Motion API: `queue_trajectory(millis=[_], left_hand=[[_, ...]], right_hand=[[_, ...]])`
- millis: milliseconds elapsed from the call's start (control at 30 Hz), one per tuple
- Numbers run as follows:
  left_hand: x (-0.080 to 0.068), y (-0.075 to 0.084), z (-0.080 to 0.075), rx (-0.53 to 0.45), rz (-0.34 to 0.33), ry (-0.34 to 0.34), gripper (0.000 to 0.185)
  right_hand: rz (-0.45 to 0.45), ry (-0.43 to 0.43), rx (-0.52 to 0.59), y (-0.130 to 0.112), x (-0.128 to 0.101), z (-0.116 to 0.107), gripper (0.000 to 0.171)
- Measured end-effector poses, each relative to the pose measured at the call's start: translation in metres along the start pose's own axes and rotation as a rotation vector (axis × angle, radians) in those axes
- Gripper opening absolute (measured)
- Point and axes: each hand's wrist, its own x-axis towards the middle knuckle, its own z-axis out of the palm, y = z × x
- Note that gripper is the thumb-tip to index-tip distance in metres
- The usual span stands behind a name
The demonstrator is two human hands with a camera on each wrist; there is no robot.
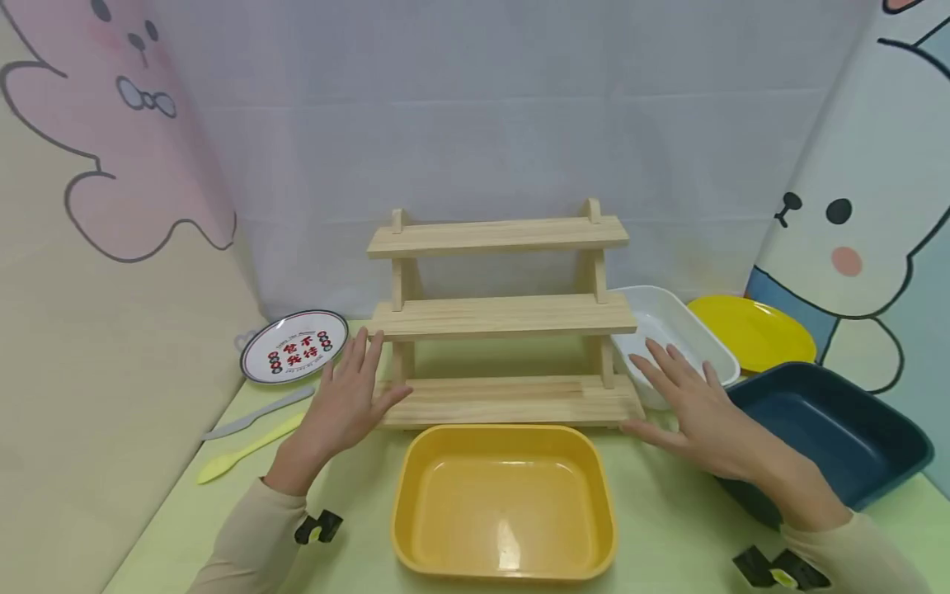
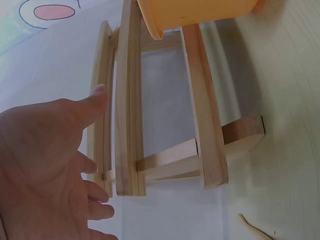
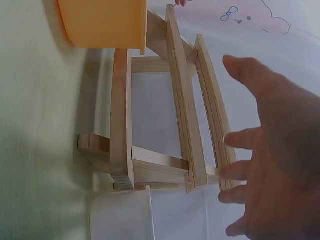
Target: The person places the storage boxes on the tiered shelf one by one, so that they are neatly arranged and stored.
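Note:
Both of my hands are spread with straight fingers and hold nothing. In the head view, my left hand (image 1: 337,408) hovers by the left end of a three-tier wooden shelf stand (image 1: 505,318). My right hand (image 1: 693,412) is off the stand's right end, partly in front of a white tray (image 1: 646,318). A yellow-orange rectangular tray (image 1: 505,511) stands before the lowest tier, between the forearms. The left wrist view has the left palm (image 2: 45,160) beside the stand's tiers (image 2: 130,125). On the other side, the right palm (image 3: 285,165) faces the stand (image 3: 185,110).
Left of the stand lie an oval plate with red characters (image 1: 297,346), a grey knife (image 1: 260,412) and a yellow-green spoon-like utensil (image 1: 248,450). At right are a yellow plate (image 1: 757,334) and a dark blue tray (image 1: 831,429), partly behind the right forearm. Cloth walls enclose the table.

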Motion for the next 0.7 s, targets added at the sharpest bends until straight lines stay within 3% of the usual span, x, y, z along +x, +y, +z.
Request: queue_trajectory(millis=[133,333,500,700], left_hand=[[0.0,-0.002,-0.002,-0.023,0.011,0.028,0.093],[0.0,-0.003,-0.003,-0.039,-0.006,0.014,0.095],[-0.002,-0.002,-0.005,-0.081,-0.05,-0.043,0.096],[-0.005,-0.003,-0.004,-0.093,-0.064,-0.142,0.093]], right_hand=[[-0.107,-0.033,0.072,-0.002,-0.003,0.008,0.089],[-0.291,-0.077,0.118,-0.005,-0.005,0.023,0.095],[-0.416,-0.137,0.165,-0.01,-0.005,0.033,0.105],[-0.477,-0.253,0.224,-0.013,-0.004,0.04,0.114]])
